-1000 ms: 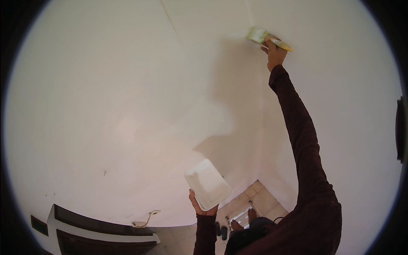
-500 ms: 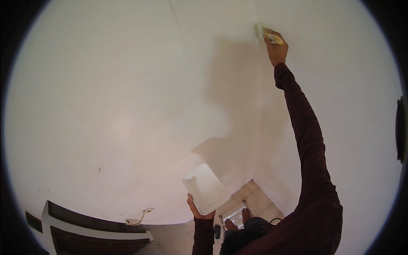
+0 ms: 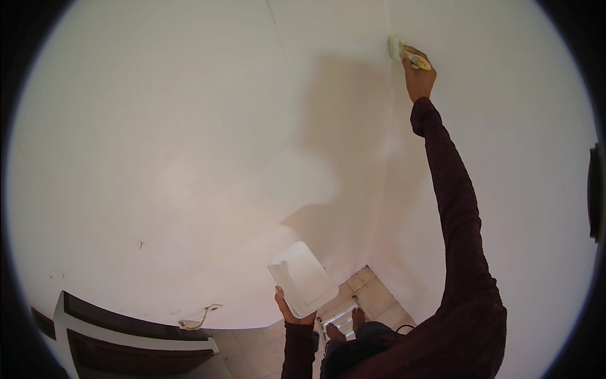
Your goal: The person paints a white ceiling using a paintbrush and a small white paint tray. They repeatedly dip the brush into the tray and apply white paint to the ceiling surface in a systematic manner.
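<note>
High up at the corner where two pale walls meet, my right hand (image 3: 420, 77) grips a paintbrush (image 3: 416, 60) by its yellow, paint-smeared handle. The whitish-green bristles lie against the wall at the corner line. Lower down, my left hand (image 3: 291, 309) holds a shallow white rectangular tray (image 3: 309, 284) from below, thumb at its left edge. The tray's inside faces me and looks pale, with a shadow across it; how much paint it holds I cannot tell.
My bare feet (image 3: 346, 322) stand on a white slatted support (image 3: 338, 311) above the tiled floor (image 3: 379, 294). A dark-panelled white cabinet (image 3: 208, 344) is at lower left. A cord (image 3: 201, 321) hangs from the left wall (image 3: 158, 158). A dark object (image 3: 594, 192) sits at the right rim.
The brush and my right hand have shifted slightly right in the picture, still by the corner. The whole view has also turned a little; the tray stays in my left hand.
</note>
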{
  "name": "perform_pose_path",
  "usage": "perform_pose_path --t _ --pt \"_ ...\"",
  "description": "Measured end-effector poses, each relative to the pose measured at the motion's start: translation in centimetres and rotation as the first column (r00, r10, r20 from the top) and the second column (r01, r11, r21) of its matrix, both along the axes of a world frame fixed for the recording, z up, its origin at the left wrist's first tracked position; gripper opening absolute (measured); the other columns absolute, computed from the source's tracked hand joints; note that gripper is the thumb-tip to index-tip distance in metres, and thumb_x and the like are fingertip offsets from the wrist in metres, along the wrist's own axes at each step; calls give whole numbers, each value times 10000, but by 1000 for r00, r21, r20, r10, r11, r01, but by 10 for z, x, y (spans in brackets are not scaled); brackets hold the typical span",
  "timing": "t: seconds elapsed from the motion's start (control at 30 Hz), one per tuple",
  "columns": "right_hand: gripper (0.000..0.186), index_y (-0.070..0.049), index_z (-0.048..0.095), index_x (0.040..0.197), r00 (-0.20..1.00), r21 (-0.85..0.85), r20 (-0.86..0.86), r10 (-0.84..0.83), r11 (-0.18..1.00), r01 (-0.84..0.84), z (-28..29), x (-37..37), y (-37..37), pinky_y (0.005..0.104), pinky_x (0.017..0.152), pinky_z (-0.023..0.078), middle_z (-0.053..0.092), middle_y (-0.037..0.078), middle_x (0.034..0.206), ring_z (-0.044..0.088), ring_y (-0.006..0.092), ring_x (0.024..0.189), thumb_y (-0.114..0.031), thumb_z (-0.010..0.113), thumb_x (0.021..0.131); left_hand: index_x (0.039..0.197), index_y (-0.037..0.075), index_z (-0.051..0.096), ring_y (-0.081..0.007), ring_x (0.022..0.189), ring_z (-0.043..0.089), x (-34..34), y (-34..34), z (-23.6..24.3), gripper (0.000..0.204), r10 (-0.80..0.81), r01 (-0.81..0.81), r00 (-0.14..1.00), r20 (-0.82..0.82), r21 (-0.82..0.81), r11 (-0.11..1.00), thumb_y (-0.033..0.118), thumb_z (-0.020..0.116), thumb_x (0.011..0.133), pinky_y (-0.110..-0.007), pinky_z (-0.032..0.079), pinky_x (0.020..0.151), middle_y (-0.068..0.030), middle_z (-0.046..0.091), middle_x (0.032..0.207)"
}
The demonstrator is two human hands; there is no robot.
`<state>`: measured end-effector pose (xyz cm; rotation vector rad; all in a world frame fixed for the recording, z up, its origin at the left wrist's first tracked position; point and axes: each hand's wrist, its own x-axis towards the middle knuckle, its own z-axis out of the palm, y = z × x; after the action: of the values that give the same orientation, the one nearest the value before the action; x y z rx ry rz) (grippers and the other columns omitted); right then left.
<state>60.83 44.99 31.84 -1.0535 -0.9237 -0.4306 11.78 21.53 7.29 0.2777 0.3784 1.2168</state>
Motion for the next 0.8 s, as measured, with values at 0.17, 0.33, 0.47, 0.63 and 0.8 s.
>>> perform_pose_path --t 0.17,0.33,0.47,0.63,0.8 --pt "226 -70 722 1088 979 -24 -15 202 979 -203 0 -20 -4 294 850 532 728 56 1035 679 155 918 -133 720 871 1517 206 354 -511 1293 453 -6 0 -11 819 4 -3 1000 26 -36 999 570 654 847 -661 440 1012 -189 439 1475" --pt "224 -61 727 1080 993 57 -48 110 993 -107 4 -10 -5 293 852 530 727 70 1036 680 156 912 -146 727 873 1526 192 334 -505 1300 450 -9 -1 -19 838 13 -14 1000 -13 -35 999 579 644 851 -661 426 1026 -189 435 1479" --pt "237 -50 727 1085 997 20 -42 63 998 -62 3 -12 4 295 852 530 725 81 1028 678 160 915 -151 731 870 1530 183 322 -503 1309 442 -10 -1 -24 851 7 -7 1000 1 -38 999 592 636 853 -657 415 1039 -187 430 1483" --pt "238 -48 725 1092 990 19 -31 141 990 -140 5 -41 -4 289 840 528 721 67 1022 669 149 896 -135 729 870 1531 174 320 -486 1313 449 -5 -4 -20 832 18 -17 999 29 -42 999 589 614 872 -633 406 1062 -188 438 1477" --pt "226 -45 725 1085 982 26 -16 190 981 -190 9 -71 -7 275 811 527 716 50 1004 657 127 876 -113 720 870 1528 161 326 -468 1308 467 -6 -7 -16 806 35 -32 998 45 -60 998 583 589 894 -607 411 1072 -192 452 1469"
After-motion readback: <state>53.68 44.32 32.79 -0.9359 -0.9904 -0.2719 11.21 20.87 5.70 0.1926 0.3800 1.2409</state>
